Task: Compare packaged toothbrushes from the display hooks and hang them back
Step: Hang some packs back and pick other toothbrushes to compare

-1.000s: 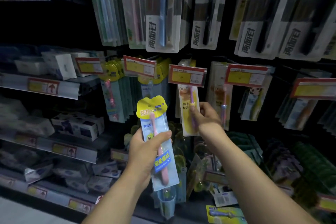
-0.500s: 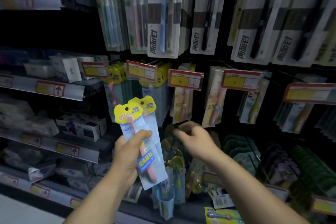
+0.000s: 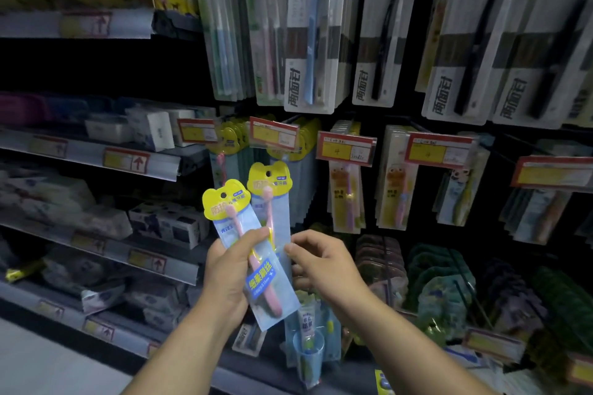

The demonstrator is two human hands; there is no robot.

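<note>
Left hand (image 3: 224,269) gripped front toothbrush pack (image 3: 261,285), thumb curled over it, pack tilted left. Right hand (image 3: 324,263) fingers pinched right edge of second pack (image 3: 272,202), touching behind, more upright. Both held in front of hanging packs (image 3: 348,199).

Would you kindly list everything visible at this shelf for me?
front pack: one, yellow header, pink brush, in left hand
rear pack: one, same colours, behind it, right edge pinched
white packs: several, dark or blue brushes, top hooks
children's packs: several, yellow-orange, middle hooks
price tags: at least five, red-yellow, hook ends
boxes: several, white, left shelves
cup: one, translucent blue, bottom shelf
left hand: one, grips front pack
right hand: one, pinches rear pack's edge
</note>
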